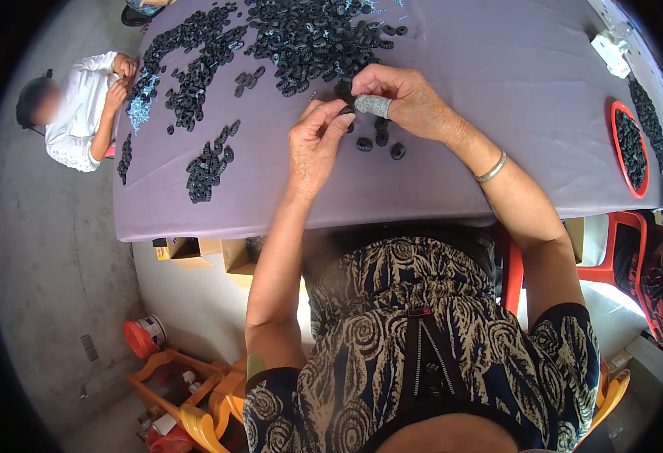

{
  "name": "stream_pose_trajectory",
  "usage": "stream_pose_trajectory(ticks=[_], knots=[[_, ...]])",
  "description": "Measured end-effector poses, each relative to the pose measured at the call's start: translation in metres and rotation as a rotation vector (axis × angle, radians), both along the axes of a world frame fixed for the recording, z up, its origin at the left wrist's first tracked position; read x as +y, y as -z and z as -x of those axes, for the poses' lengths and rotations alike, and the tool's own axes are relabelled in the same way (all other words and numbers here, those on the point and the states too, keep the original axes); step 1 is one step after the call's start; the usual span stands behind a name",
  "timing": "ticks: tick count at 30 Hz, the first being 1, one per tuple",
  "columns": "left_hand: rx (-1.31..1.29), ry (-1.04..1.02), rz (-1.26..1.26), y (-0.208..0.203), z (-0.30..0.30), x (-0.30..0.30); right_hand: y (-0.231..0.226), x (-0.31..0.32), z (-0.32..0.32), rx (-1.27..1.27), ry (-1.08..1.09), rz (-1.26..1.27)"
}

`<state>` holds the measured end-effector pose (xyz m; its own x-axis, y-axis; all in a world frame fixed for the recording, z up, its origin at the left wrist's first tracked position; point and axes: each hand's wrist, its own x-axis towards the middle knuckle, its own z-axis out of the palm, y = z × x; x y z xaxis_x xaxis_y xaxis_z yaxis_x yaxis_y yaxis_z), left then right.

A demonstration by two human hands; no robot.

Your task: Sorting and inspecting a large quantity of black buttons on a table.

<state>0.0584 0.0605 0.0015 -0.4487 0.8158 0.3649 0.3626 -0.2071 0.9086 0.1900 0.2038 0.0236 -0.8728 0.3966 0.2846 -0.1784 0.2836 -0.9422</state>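
Over the purple-covered table (452, 177), my two hands meet at the fingertips. My left hand (312, 147) pinches a small black wheel-like piece (347, 110) between thumb and fingers. Curled close against it is my right hand (416, 104), with a grey wrap (373, 105) on one digit and a bangle on the wrist. What its fingertips grip is too small to make out. Just below the hands lie a few loose black pieces (398, 151). Beyond them spreads a large heap of the same black pieces (309, 41).
A smaller cluster of black pieces (209, 170) lies left of my hands. Light-blue small bits (140, 109) are near a person in white (82, 113) at the left edge. At the right stands a red basket (615, 136) of dark pieces. Below are orange chairs (195, 400).
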Motion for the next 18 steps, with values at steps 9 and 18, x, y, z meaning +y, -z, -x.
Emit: stream_pose_trajectory(ticks=[9, 18], knots=[[-0.06, 0.033, 0.007, -0.001, -0.003, 0.002, -0.001, -0.002, -0.001, -0.057, -0.06, 0.048], [-0.012, 0.037, 0.016, 0.0, -0.002, 0.001, -0.011, -0.006, -0.004, -0.091, -0.001, -0.13]])
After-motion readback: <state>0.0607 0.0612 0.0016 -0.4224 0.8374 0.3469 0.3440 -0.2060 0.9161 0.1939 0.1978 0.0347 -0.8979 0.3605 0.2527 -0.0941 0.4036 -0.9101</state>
